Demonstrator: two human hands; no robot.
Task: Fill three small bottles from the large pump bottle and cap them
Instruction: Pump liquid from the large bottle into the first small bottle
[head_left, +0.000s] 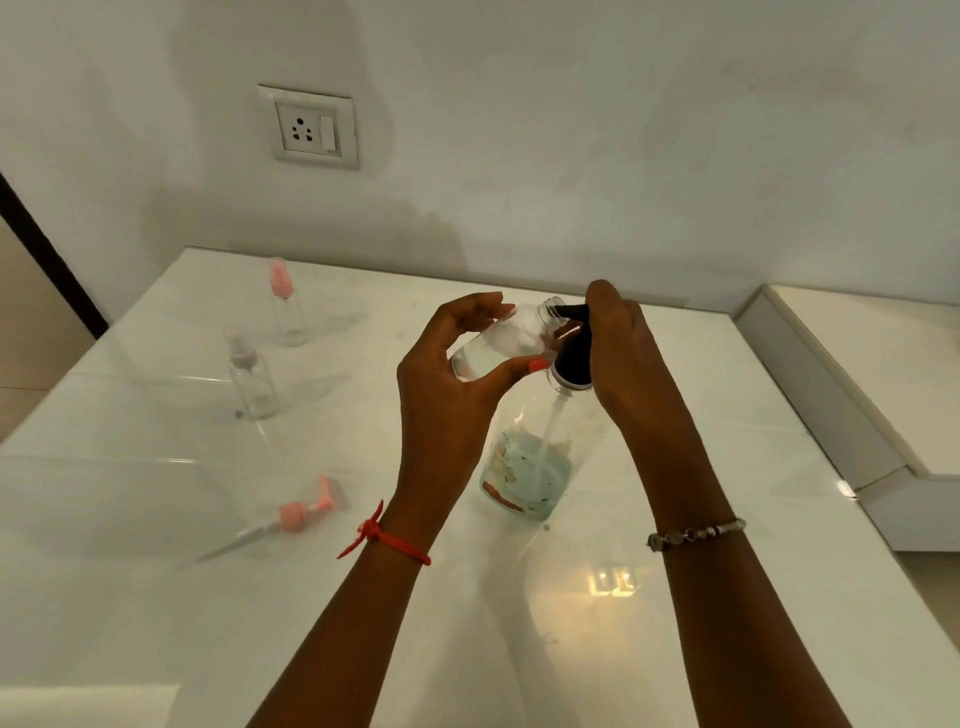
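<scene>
small bottle (498, 343): held above mid-desk, tilted, open mouth right at the black spout.
left hand (447, 395): fingers and thumb wrapped round the small bottle's body.
pump head (574, 353): right hand (618, 353) on it from the right, fingers curled over the top.
pump bottle (530, 457): upright on the desk (675, 623), liquid low.
step: looks like filling this bottle.
how: keep mouth under spout, full slow strokes, steady hold, stop below the neck. Low level may spit air.
loose pink cap (301, 512): lying near left.
capped bottles: pink-topped bottle (287, 312) and pale-topped bottle (253, 379) stand far left; fill level unclear.
</scene>
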